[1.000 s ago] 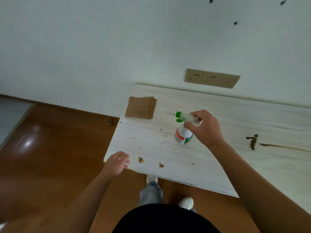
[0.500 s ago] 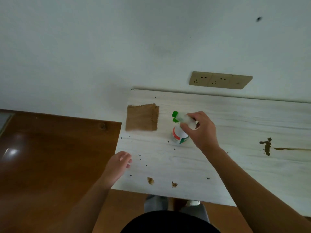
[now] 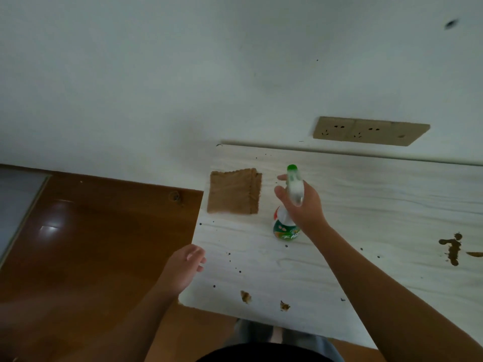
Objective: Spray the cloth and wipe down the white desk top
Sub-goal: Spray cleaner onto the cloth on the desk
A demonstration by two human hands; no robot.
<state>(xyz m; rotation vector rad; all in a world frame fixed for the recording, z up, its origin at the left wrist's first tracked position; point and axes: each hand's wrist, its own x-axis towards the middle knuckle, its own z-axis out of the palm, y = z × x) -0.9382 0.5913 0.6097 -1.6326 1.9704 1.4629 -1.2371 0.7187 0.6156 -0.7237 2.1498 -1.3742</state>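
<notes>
One turn leftward is all I judge it needs: my right hand (image 3: pixel 308 212) grips the bottle (image 3: pixel 286 231), its green nozzle aimed at the wall, the cloth (image 3: pixel 234 191) lies flat on the desk (image 3: pixel 379 210) just left of it, and my left hand (image 3: pixel 184 267) hovers loose, empty.

The desk top (image 3: pixel 366 205) is white with faint grey wood grain, flecked with dark specks (image 3: pixel 240 271) and brown stains (image 3: pixel 452 248) near its right edge. The cloth (image 3: pixel 234 192) at its back-left corner is plain tan. The spray bottle (image 3: pixel 285 231) is white, green-tipped, with a green-and-red label.
</notes>
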